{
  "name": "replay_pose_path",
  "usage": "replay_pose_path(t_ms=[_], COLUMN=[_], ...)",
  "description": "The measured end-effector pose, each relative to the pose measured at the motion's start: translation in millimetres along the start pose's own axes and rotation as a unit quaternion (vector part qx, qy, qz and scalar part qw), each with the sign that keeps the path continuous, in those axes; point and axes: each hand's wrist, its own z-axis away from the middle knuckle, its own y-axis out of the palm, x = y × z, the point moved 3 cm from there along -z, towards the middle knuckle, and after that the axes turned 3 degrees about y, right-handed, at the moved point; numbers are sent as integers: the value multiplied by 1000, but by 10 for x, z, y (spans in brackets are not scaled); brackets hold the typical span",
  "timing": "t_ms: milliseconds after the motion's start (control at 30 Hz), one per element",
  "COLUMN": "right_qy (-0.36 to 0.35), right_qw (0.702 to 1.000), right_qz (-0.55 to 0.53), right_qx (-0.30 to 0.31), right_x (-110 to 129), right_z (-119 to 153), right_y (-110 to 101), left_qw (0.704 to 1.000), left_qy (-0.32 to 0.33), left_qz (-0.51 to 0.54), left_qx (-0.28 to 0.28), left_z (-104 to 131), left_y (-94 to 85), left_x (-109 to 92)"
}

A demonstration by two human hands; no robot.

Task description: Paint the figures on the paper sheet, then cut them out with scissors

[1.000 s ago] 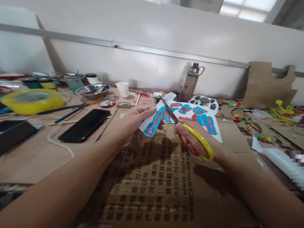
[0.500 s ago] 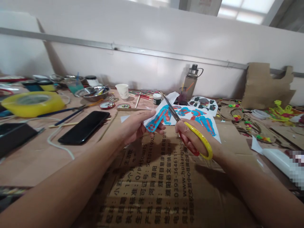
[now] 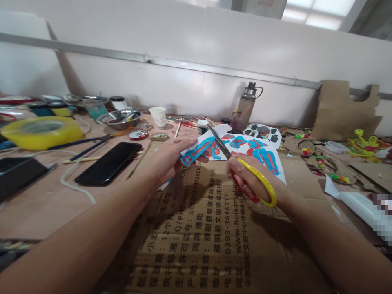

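My left hand [image 3: 176,157] pinches a piece of white paper [image 3: 199,150] painted with blue and red shapes, thumb on top and fingers beneath. In my right hand [image 3: 246,173] is a pair of scissors [image 3: 256,179] with one yellow and one red handle loop. Their metal blades point up and left and lie over the paper's right side; whether they are cutting into it I cannot tell. Behind my right hand lies another painted paper sheet [image 3: 266,160] with similar blue and red figures. Both hands are above a printed cardboard sheet [image 3: 196,245].
A black phone [image 3: 108,163], a roll of yellow tape [image 3: 41,132] and a metal bowl [image 3: 119,120] are on the left. A paper cup [image 3: 158,117] and a bottle [image 3: 247,104] stand at the back. Cut cardboard [image 3: 346,110] leans against the wall on the right.
The paper in my left hand has shifted slightly left and tilted flatter, and more of its underside shows below the hand. The scissors have barely moved.
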Motion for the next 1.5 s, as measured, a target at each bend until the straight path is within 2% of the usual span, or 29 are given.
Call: replay_pose_path(t_ms=[200,400,600,833,1033,1233,1500], right_qy=[-32,2,17,21,-18,2,-2], right_qw=[998,998,998,995,991,989,992], right_qz=[46,47,50,83,123,126,100], right_qx=[-4,35,32,47,42,79,75], right_x=[27,-69,-161,-166,8,-30,-22], right_z=[-23,7,-42,-32,4,-1,-3], right_y=[-41,-36,-18,-60,-96,-91,-76], left_qw=[1000,999,997,995,997,996,997], left_qy=[-10,-22,-10,-18,-44,-52,-63], left_qz=[-15,-34,-29,-49,-44,-39,-21], left_qx=[4,35,72,82,56,60,34], left_z=[-7,20,-22,-55,-38,-54,-55], left_y=[-23,-19,-71,-119,-142,-172,-131], left_x=[-65,-117,-91,-105,-144,-133,-128])
